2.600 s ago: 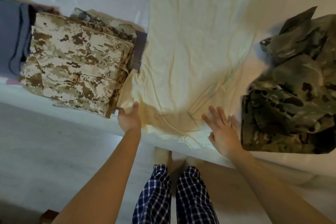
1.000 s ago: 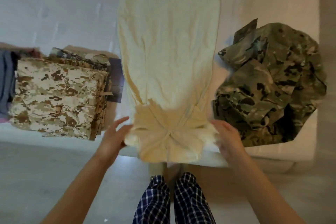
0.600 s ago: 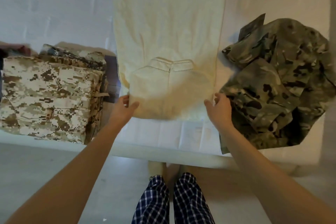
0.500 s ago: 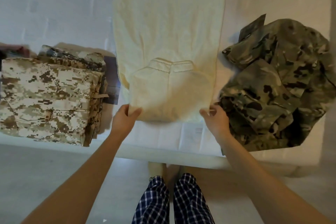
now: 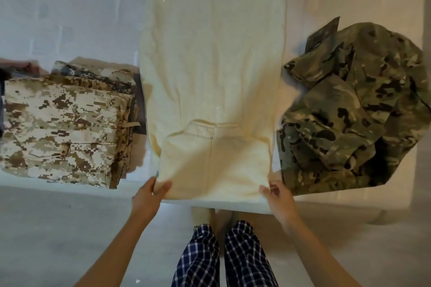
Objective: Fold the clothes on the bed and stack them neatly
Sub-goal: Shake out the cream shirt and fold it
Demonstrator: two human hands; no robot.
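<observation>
A long cream garment (image 5: 214, 65) lies flat down the middle of the bed, running from near to far. Its near end is folded back on itself with the stitched hems on top. Just left of it, a folded tan digital-camouflage garment (image 5: 63, 128) tops a squared stack. On the right, a green camouflage garment (image 5: 354, 109) sits in a crumpled, unfolded heap.
</observation>
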